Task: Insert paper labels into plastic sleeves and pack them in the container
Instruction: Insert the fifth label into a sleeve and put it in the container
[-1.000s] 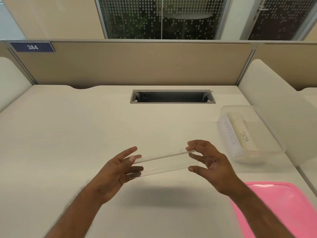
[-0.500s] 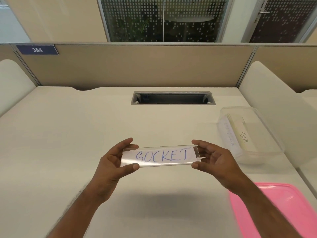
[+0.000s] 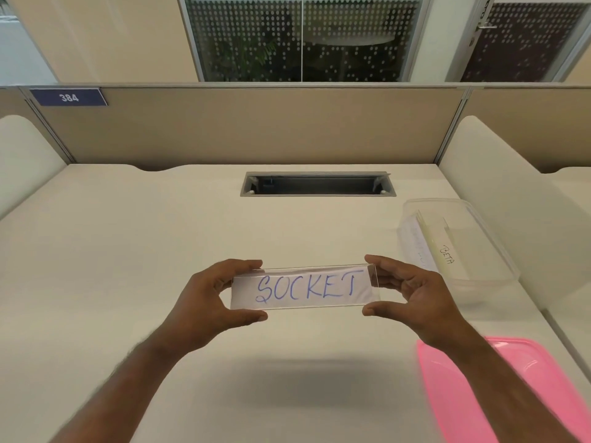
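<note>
A clear plastic sleeve (image 3: 303, 287) holding a white paper label with "SOCKET" in blue ink is raised above the desk, face toward me. My left hand (image 3: 208, 302) pinches its left end between thumb and fingers. My right hand (image 3: 409, 295) grips the right end the same way. To the right stands a clear plastic container (image 3: 499, 251) with several sleeved labels lying inside; one of them (image 3: 447, 254) reads "BETA".
A pink lid (image 3: 524, 385) lies at the near right of the cream desk (image 3: 128, 266). A rectangular cable slot (image 3: 318, 184) opens at the back centre. Beige partitions with a "384" plate (image 3: 68, 97) close the desk at the back.
The sleeve was held flat and edge-on a second ago; it has been tilted up, so the "SOCKET" label now faces me. Both hands stay at its ends.
</note>
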Demonstrator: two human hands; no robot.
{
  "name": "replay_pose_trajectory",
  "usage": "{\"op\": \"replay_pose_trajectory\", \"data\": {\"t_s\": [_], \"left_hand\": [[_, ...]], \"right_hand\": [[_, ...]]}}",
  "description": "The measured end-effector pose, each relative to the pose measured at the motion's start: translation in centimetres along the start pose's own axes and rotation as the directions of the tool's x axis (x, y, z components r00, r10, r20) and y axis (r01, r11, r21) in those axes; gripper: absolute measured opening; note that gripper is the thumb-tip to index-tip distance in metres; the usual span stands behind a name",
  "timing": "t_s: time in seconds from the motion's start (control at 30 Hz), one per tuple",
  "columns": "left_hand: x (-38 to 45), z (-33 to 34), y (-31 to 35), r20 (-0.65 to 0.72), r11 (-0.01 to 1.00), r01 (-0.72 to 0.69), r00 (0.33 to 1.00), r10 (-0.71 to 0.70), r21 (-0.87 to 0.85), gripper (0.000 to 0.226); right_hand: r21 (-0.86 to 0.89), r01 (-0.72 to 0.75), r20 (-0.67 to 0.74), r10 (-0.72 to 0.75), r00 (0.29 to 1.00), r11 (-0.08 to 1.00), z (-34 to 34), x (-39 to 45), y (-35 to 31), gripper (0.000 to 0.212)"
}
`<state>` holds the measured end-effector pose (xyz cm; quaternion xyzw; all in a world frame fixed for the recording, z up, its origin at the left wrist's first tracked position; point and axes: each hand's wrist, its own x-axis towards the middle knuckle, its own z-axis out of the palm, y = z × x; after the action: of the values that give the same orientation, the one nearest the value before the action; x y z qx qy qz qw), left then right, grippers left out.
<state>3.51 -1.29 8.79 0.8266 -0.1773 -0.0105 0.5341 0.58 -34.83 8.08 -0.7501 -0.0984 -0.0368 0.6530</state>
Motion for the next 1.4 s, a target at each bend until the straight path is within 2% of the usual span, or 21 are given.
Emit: {"op": "replay_pose_trajectory", "data": {"t_s": [0.57, 1.4], "left_hand": [[2.7, 3.3, 2.6, -0.077, 0.968, -0.176, 0.978, 0.192, 0.179, 0.068], [5.2, 9.0, 4.3, -0.044, 0.978, -0.140, 0.988, 0.149, 0.156, 0.071]], "right_hand": [[-0.237, 0.145, -0.022, -0.155, 0.988, 0.961, -4.4, -0.3, -2.3, 0.076], [-0.285, 0.147, -0.033, -0.163, 0.986, 0.947, -10.6, -0.9, -1.8, 0.074]]}}
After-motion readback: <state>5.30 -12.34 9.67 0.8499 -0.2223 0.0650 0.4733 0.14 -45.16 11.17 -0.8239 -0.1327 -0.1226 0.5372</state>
